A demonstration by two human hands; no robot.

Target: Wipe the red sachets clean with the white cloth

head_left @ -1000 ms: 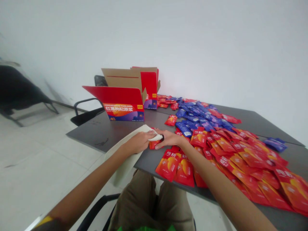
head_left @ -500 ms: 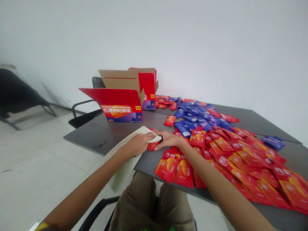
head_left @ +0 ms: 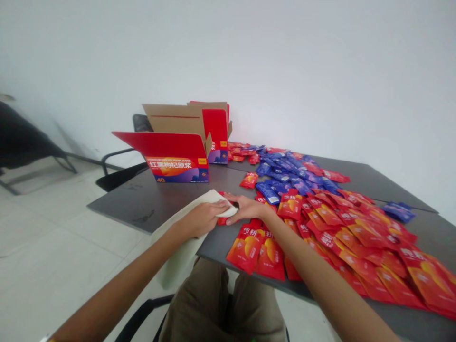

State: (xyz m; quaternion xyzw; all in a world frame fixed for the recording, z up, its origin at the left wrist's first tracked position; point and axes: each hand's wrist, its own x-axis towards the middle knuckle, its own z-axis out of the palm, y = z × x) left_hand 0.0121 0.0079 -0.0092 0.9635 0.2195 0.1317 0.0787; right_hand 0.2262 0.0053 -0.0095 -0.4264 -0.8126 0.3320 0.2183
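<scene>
My left hand (head_left: 204, 218) is closed on a pale cream cloth (head_left: 181, 222), its fingers pressing a folded part of it onto a small red pouch (head_left: 221, 221) on the dark table. Beyond the table's front edge the rest of the cloth hangs down. My right hand (head_left: 245, 208) holds the same pouch from the other side, thumb near and fingers far. Cloth and fingers cover most of that pouch. Just right of my right hand lie red-and-orange pouches (head_left: 245, 247), some under my forearm.
Many red pouches (head_left: 359, 232) spread over the right of the table (head_left: 142, 202), with blue pouches (head_left: 281, 171) behind. A single red pouch (head_left: 249, 180) lies apart. Two open cartons (head_left: 178, 166) stand at the back left. Black chairs (head_left: 121, 175) stand beyond the left edge.
The view has shifted slightly, so the scene sits a little further left. The cloth and my left hand cover a bit more of the pouch; both hands keep nearly the same place.
</scene>
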